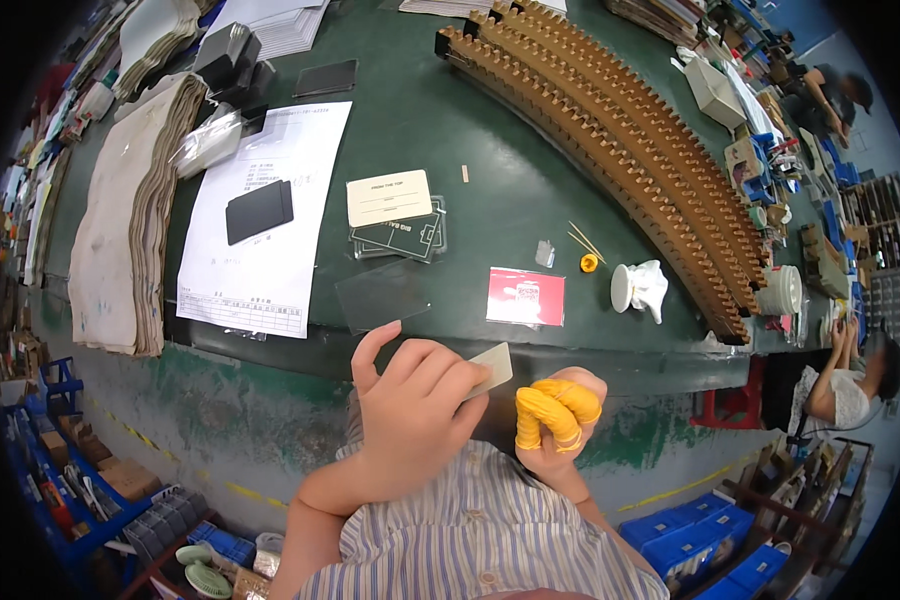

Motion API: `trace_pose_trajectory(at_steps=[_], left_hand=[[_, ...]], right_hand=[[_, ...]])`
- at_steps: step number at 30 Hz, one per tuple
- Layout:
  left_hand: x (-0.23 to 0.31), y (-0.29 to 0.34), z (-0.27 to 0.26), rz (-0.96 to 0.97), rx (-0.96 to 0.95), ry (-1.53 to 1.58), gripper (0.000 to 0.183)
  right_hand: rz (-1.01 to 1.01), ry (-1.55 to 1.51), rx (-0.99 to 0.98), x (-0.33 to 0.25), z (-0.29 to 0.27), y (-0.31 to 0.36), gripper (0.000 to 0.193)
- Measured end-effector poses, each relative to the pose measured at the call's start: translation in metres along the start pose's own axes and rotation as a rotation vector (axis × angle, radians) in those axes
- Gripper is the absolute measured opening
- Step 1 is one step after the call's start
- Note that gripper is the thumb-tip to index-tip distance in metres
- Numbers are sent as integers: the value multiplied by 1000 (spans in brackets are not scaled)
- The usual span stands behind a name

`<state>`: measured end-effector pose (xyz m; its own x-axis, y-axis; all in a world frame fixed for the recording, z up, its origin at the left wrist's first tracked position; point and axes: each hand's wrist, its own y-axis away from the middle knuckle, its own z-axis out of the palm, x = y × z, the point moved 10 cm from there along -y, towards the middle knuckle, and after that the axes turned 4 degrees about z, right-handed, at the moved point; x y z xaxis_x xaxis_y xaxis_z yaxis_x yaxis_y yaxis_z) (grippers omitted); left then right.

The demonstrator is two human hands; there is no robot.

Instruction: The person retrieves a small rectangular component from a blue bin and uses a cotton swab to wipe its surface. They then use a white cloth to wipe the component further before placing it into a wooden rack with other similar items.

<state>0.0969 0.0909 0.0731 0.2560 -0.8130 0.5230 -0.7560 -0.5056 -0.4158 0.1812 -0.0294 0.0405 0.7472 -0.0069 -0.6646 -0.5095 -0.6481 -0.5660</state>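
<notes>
The left hand point(415, 415) is part closed, index finger raised, gripping a pale card point(498, 366) in front of the shirt, just off the near edge of the counter point(410, 110). The hold leaves one end of the card exposed, presumably to keep its face visible. The right hand point(560, 428), just beside the card, is curled inward; whether it grips anything cannot be told. Yellow finger covers point(533, 418) are worn on it, probably to keep bare skin off surfaces.

On the counter, a clear sheet point(382, 297) and a pink card point(526, 297) lie nearest the hands, apparently for easy reach. Beyond the sheet, a cream card point(388, 198) rests on dark cards point(408, 242). Black cards point(260, 212) lie on a printed paper point(240, 290) at left. At right, sticks point(585, 238) lie beside a yellow pot point(589, 262). Slotted racks point(610, 150) stand farther off, seemingly set aside to free working space.
</notes>
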Motion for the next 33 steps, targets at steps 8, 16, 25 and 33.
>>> trace_pose_trajectory(at_steps=[8, 16, 25, 33], left_hand=[[1, 2, -1, 16, 6, -18, 20], [0, 2, 0, 12, 6, -19, 19], [0, 1, 1, 11, 6, -22, 19], [-1, 1, 2, 9, -2, -21, 19]], right_hand=[[10, 80, -5, 0, 2, -2, 33], [-8, 74, -3, -1, 4, -4, 26], [-6, 66, -10, 1, 6, -6, 24], [37, 26, 3, 4, 5, -8, 22]])
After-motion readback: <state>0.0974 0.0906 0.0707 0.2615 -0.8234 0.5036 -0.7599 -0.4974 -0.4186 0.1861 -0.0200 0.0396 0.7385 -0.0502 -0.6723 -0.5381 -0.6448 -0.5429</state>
